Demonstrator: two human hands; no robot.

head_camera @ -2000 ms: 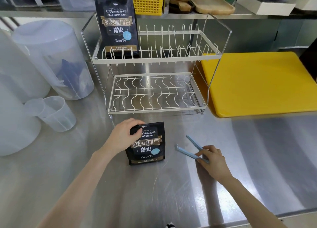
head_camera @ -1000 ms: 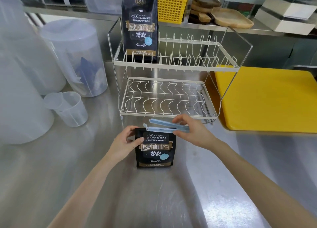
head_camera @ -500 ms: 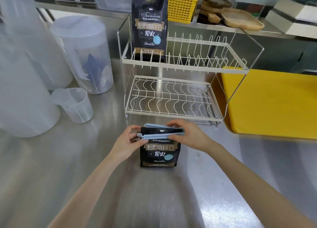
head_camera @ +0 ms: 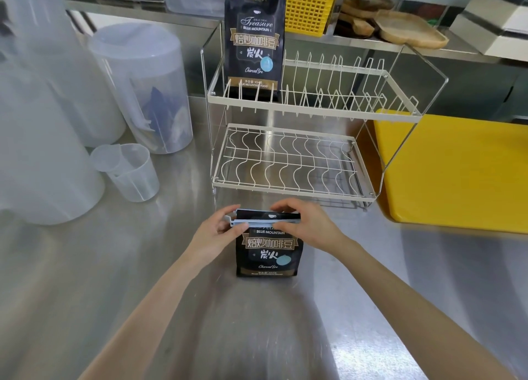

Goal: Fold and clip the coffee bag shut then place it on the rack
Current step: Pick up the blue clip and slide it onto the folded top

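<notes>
Both hands pinch the pale blue clip (head_camera: 258,223) across the folded top of the coffee bag (head_camera: 270,249): the left hand (head_camera: 213,236) at its left end, the right hand (head_camera: 307,226) over its right half, and whether it has latched I cannot tell. The bag stands upright on the steel counter (head_camera: 114,265), label toward the person, just in front of the wire rack (head_camera: 291,188), the clip's long axis running left to right. It looks light and crinkly, soft above and firmer at the base, so I'd grip its sides below the clip.

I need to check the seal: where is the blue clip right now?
In the head view, the blue clip lies across the folded top of the coffee bag on the steel counter, between the left hand and right hand, just before the rack.
</notes>
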